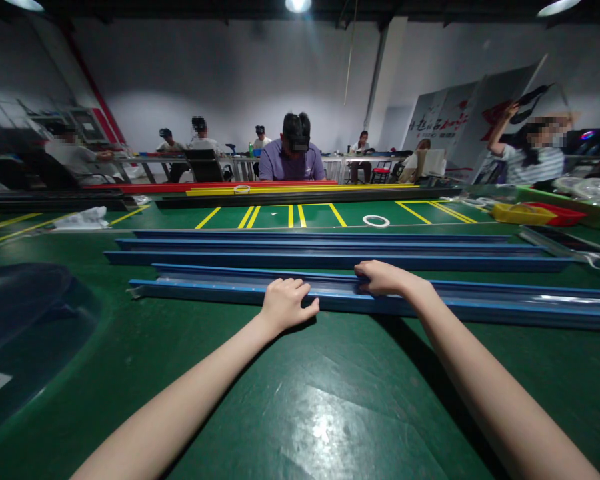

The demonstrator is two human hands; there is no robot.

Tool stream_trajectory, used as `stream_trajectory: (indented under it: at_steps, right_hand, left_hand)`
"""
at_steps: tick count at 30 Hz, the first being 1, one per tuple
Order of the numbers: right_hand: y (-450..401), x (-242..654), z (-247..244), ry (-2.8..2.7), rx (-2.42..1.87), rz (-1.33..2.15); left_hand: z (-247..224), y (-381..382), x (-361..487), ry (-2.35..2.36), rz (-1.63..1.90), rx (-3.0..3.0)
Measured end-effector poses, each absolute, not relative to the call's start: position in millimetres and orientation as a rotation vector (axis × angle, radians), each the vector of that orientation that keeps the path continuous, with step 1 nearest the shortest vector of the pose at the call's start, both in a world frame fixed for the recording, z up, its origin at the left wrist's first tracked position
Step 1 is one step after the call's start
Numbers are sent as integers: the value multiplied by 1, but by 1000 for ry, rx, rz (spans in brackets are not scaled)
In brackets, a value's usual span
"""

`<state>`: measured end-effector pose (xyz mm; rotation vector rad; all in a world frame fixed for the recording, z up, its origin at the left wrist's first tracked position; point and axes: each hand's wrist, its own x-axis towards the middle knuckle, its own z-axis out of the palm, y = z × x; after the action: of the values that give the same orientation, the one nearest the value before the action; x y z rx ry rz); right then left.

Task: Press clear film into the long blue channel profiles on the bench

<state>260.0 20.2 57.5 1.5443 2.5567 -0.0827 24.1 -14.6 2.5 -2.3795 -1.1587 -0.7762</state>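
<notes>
A long blue plastic channel [220, 288] with raised side walls lies across the green table in front of me. My left hand [286, 305] grips its near wall, fingers curled over the top and thumb on the outer side. To the right, my right hand [384, 277] reaches into the channel with fingers bent and held close together. Its fingertips are partly hidden, and whatever they hold cannot be made out. Just beyond, more blue channels [300, 259] lie parallel to this one.
Yellow tape lines and a white ring [376, 221] lie farther back, before red, yellow and black strips [300, 198]. A phone [563, 241] and colored trays [525, 213] are at right, a dark transparent object [25, 313] at left. A person [293, 153] sits opposite.
</notes>
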Motion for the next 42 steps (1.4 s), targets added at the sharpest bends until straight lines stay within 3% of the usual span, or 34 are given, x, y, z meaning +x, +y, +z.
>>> stream_trajectory:
  at_steps: [36, 42]
  right_hand:
    - [16, 255, 61, 2536, 1564, -64]
    - [13, 246, 64, 2761, 1561, -347]
  left_hand:
    - [0, -14, 23, -1091, -737, -2345]
    - [1, -14, 23, -1097, -703, -2360]
